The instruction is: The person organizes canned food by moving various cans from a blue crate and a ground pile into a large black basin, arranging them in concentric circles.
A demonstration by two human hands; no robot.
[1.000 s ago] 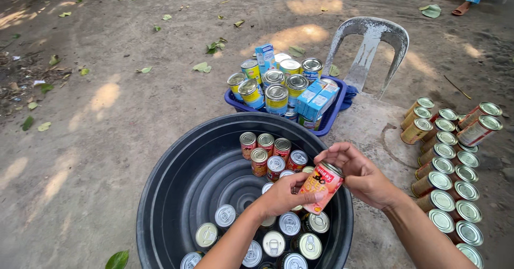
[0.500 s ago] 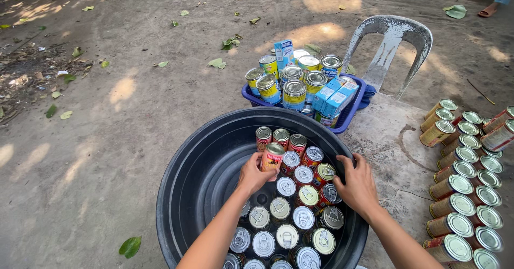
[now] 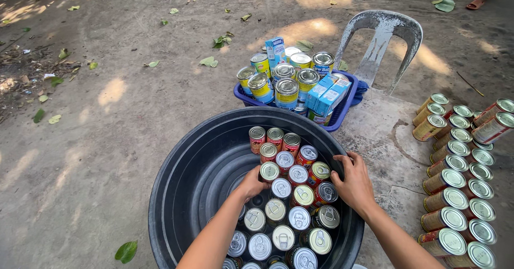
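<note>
yellow-labelled can (image 3: 269, 171) | upright in black tub (image 3: 182, 178) among other cans | left hand (image 3: 250, 184) fingers clamped on its side | right hand (image 3: 353, 182) fingers spread, resting on tub rim

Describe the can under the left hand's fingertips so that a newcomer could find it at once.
Start at the big black tub packed with upright cans. The left hand reaches in from the near side, fingertips on one can. It stands at the left edge of the cluster, beside bare tub floor, with a green-tinted lid, unlike the silver lids nearby.
</note>
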